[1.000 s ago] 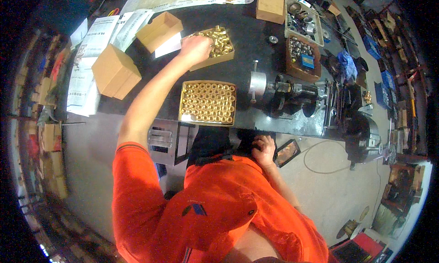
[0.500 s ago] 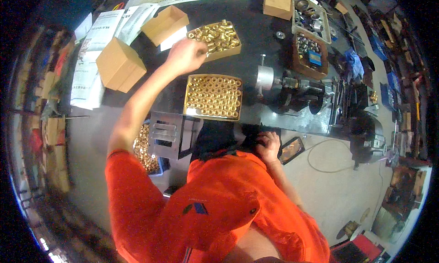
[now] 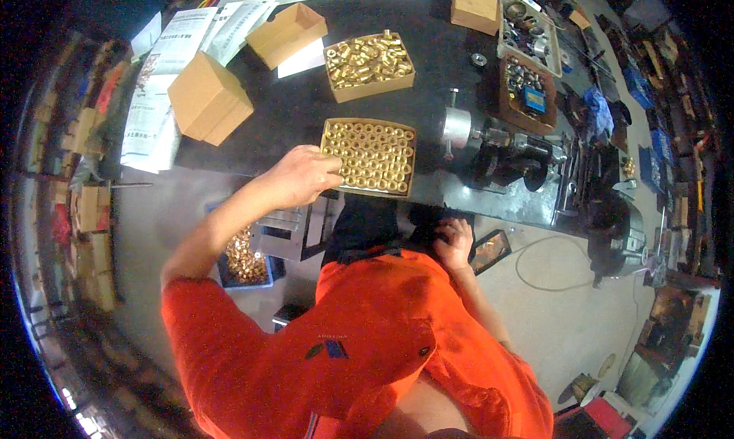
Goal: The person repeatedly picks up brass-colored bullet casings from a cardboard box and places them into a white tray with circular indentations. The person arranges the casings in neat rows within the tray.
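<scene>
Seeing left hand point(image 3: 300, 178) at left side of the front cardboard box point(image 3: 413, 164), with fingers curled and tips across its left rim. Looking down on tight rows of ring-topped brass-coloured parts point(image 3: 375, 156) in that box, set at the near edge of the black workbench point(image 3: 267, 133). Got right hand point(image 3: 454, 244) down by the lap, against black trousers point(image 3: 365, 223), with loosely bent fingers. Can't tell from this angle whether gripping a part or not, for either hand. Farther back: second cardboard box point(image 3: 375, 90) with a jumbled heap of brass-coloured sleeves point(image 3: 371, 61), near the first, apart from it. Left of that: open carton point(image 3: 287, 35), white sheet point(image 3: 303, 58), tilted carton point(image 3: 210, 99) beside newspaper point(image 3: 164, 64). To the right: metal chuck point(image 3: 456, 127) on a dark machine, brown tray point(image 3: 527, 119) behind with small metal bits and a blue packet point(image 3: 534, 99). Below bench, left: blue bin of copper-coloured pieces point(image 3: 246, 259).
</scene>
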A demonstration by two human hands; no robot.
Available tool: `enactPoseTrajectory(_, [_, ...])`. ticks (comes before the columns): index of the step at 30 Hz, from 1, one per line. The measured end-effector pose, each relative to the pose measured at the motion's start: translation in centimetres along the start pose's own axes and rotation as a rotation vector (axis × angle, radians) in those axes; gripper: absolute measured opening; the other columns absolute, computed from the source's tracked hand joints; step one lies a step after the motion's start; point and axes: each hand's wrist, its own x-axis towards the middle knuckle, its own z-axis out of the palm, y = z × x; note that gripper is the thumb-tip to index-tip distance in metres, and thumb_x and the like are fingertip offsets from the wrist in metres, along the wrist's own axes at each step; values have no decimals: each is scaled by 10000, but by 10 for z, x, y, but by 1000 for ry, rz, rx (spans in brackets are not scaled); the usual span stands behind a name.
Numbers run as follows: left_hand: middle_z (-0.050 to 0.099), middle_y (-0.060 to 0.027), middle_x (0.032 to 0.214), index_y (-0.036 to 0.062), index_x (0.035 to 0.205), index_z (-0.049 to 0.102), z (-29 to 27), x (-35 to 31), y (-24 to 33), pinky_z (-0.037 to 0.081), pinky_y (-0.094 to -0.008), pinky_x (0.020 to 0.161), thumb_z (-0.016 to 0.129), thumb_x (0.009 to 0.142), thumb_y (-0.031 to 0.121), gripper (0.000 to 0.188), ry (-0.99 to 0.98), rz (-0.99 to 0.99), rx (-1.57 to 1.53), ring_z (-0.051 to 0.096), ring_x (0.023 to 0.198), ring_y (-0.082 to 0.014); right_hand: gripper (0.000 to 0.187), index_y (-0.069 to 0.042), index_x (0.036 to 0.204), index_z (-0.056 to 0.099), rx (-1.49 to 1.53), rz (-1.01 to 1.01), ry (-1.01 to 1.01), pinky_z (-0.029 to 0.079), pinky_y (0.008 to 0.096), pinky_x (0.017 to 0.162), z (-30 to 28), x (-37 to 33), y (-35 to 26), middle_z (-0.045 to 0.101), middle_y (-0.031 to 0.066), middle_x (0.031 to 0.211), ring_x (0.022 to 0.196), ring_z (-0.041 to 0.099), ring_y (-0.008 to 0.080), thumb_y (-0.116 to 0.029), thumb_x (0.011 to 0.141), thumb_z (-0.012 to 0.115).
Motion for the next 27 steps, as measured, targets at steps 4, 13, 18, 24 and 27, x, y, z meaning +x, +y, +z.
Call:
enactPoseTrajectory(4, [499, -54, 749, 94, 777, 590, 8, 0, -7, 455, -397, 659, 649, 683, 145, 122, 17, 36, -11, 588, 746, -251, 201, -86, 734, 654, -8, 2, 12, 451, 416, 774, -1, 0, -1, 618, 61, 908, 879, 550, 302, -143, 541, 659])
enactPoseTrajectory(13, [481, -52, 722, 104, 745, 577, 14, 2, -18, 452, -411, 611, 641, 690, 167, 106, 40, 94, -53, 575, 691, -258, 229, -88, 750, 671, -1, 27, -26, 442, 427, 772, -2, 1, -3, 604, 69, 919, 879, 535, 315, -154, 531, 669])
enactPoseTrajectory(18, [483, -52, 719, 109, 766, 606, 15, 2, -20, 452, -411, 606, 650, 682, 152, 104, 78, 99, -64, 575, 683, -254, 233, -87, 753, 674, 3, 25, -30, 443, 425, 776, 1, -1, 1, 607, 74, 935, 888, 536, 316, -151, 529, 672])
enactPoseTrajectory(24, [488, -53, 725, 117, 781, 616, 16, 1, -21, 453, -407, 608, 649, 689, 151, 104, 95, 117, -60, 574, 682, -252, 233, -85, 762, 673, -5, 46, -33, 452, 426, 796, 2, -1, 1, 626, 76, 981, 935, 548, 319, -142, 536, 669])
enactPoseTrajectory(27, [492, -51, 733, 119, 801, 617, 17, 0, -22, 454, -409, 615, 649, 696, 150, 114, 70, 107, -50, 576, 697, -251, 237, -87, 771, 671, -17, 46, -29, 454, 429, 806, 4, -2, 3, 629, 76, 988, 943, 550, 320, -132, 539, 665])
